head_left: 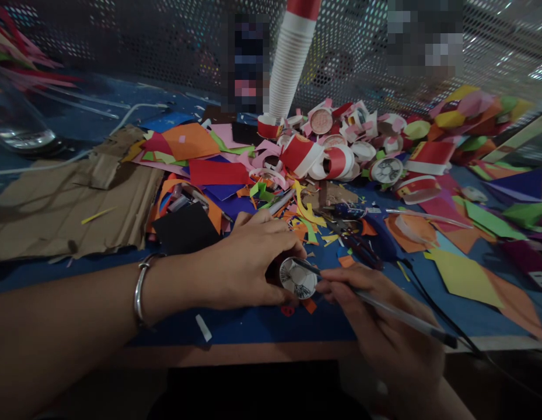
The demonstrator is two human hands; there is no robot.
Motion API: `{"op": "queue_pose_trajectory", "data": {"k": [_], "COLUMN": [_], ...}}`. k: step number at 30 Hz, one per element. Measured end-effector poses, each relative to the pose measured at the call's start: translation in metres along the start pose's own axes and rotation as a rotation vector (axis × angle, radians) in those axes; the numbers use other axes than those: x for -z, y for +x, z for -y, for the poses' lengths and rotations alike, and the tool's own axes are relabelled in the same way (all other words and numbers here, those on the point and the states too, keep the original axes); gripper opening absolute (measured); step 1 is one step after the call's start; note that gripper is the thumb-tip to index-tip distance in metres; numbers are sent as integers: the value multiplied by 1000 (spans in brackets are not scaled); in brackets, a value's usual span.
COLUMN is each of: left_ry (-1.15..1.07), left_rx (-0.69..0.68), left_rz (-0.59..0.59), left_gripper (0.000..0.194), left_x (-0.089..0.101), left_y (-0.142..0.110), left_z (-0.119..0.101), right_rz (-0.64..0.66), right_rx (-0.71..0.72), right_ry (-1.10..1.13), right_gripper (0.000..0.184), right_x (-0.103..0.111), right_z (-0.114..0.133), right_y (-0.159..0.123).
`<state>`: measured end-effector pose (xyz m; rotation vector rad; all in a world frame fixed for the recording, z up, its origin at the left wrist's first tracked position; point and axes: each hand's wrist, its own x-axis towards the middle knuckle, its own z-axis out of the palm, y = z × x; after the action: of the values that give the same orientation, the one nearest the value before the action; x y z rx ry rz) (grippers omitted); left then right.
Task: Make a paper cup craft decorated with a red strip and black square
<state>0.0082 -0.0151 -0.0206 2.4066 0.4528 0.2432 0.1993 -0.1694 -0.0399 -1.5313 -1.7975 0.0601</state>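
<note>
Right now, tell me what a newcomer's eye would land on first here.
The tall leaning stack of paper cups, white with a red top, dominates the back middle. Next is the round white cup base at front centre, marked with dark lines, in the left grip, with the right grip holding a pen over it. Cut cup pieces are heaped behind.
</note>
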Motion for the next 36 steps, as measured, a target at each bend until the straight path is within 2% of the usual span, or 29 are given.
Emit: {"op": "queue_pose_trajectory", "data": {"k": [15, 29, 36], "left_ry": [18, 4, -3], "left_rx": [-1, 2, -6], "left_rz": [-1, 17, 1], "left_gripper": [47, 42, 40], "left_x": [-1, 0, -1], "left_y": [0, 0, 0], "left_z": [2, 1, 3], "right_rz": [11, 24, -101], "right_rx": [3, -4, -76], "right_ry": [-35, -8, 98], "right_gripper": [13, 11, 16], "right_x": [2, 9, 9], "right_z": [-3, -5, -7], "right_y": [1, 1, -11]}}
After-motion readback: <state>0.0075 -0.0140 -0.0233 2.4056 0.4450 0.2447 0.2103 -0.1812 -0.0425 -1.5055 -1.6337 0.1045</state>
